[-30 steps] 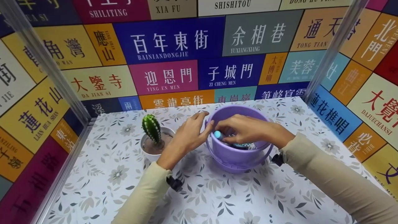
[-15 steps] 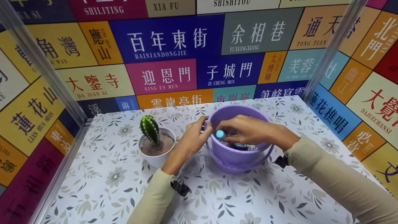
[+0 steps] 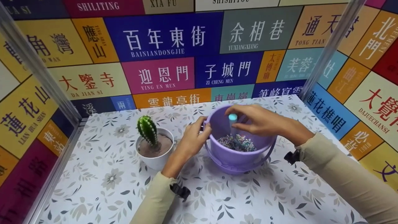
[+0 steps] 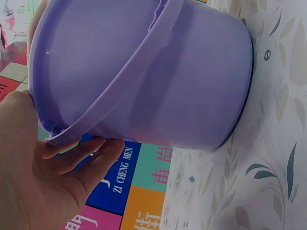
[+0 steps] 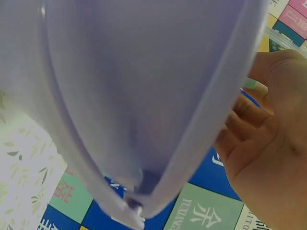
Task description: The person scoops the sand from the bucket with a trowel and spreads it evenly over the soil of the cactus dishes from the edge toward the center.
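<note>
A purple bucket (image 3: 238,160) stands on the table with small multicoloured pebbles (image 3: 224,142) in its bottom. My left hand (image 3: 193,137) grips the bucket's left rim; in the left wrist view the thumb lies at the rim and the fingers (image 4: 103,163) reach along the outer wall. Over the bucket's mouth, my right hand (image 3: 264,121) pinches a slim upright tool with a turquoise-tipped handle (image 3: 233,117) between thumb and fingers. The tool's lower end is down among the pebbles. Its bucket wall largely fills the right wrist view, with the right hand (image 5: 273,129) beyond it.
Left of the bucket, a green cactus (image 3: 147,129) grows in a white pot (image 3: 155,161), close to the left forearm. The bucket's handle (image 3: 264,161) hangs down its front. Panels with printed signs (image 3: 164,37) wall in the floral-patterned table (image 3: 112,199).
My right hand has risen and moved right with the tool, bringing the pebbles into view. The left fingers have come onto the bucket's rim. The head view has shifted slightly.
</note>
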The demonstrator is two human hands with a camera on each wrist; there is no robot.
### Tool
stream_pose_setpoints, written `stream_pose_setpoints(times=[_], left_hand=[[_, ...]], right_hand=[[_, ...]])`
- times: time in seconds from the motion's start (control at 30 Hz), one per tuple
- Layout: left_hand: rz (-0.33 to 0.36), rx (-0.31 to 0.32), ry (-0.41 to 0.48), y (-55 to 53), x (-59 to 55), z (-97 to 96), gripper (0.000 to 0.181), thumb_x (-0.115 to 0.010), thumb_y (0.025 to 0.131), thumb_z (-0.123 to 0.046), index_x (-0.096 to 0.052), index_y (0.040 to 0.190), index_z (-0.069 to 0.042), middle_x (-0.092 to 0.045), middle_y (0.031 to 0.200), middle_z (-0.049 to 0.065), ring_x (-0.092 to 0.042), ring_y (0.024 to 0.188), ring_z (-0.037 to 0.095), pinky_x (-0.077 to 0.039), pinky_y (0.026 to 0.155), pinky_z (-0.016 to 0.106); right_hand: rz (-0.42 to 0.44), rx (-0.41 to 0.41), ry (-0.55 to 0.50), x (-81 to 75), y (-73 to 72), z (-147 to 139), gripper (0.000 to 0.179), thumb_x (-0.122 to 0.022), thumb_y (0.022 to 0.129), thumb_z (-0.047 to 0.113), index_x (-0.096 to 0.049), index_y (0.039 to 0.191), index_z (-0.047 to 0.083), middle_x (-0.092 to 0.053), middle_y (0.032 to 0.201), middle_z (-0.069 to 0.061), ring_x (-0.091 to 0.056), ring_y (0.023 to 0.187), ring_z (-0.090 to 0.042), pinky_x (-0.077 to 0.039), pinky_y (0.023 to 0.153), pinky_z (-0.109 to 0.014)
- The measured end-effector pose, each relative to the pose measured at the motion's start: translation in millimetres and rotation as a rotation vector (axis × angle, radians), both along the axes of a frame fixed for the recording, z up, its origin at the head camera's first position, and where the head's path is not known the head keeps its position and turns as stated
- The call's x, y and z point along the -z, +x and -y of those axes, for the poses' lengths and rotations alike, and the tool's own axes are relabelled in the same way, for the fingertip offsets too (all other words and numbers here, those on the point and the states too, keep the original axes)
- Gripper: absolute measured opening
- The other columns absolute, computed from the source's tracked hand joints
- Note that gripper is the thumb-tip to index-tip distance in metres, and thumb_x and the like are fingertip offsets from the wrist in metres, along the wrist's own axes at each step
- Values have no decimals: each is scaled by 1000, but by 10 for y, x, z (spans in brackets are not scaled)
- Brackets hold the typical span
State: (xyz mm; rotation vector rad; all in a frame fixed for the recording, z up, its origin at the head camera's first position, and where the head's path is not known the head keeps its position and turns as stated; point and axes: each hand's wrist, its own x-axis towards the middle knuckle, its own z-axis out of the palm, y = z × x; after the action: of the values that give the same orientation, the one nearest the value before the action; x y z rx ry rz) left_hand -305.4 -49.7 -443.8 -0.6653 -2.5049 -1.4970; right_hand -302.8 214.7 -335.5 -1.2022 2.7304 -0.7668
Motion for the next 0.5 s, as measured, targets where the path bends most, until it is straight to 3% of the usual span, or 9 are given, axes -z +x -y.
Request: stream_pose_setpoints(times=[0.1,0.3,0.4,0.5], left_hand=[[-1,0,21,-2,27,-11,40,-48,108,-35,-67,137,-13,-80,116,9,-78,101,17,-66,82,31],[-15,-16,51,23,59,-13,40,-48,109,-34,-67,138,-14,-78,117,10,-77,104,20,-66,82,32],[-12,-16,72,26,75,-21,41,-48,109,-34,-68,138,-13,-78,117,11,-77,104,20,-66,82,31],[-10,-11,82,25,88,-36,41,-48,109,-35,-67,138,-13,-78,119,11,-77,105,20,-66,83,31]], right_hand=[[-81,27,10,-31,-28,-50,32,-77,102,15,-68,132,11,-76,118,-6,-78,104,-22,-67,89,-34],[-196,157,108,-53,-57,-79,21,-82,98,27,-69,106,13,-70,92,-3,-67,84,-20,-61,77,-38],[-232,196,188,-32,-57,-82,19,-82,97,24,-69,102,12,-70,97,-5,-68,90,-25,-62,79,-42],[-259,178,281,14,-53,-86,18,-84,94,19,-73,105,10,-70,109,-9,-69,101,-28,-65,88,-47]])
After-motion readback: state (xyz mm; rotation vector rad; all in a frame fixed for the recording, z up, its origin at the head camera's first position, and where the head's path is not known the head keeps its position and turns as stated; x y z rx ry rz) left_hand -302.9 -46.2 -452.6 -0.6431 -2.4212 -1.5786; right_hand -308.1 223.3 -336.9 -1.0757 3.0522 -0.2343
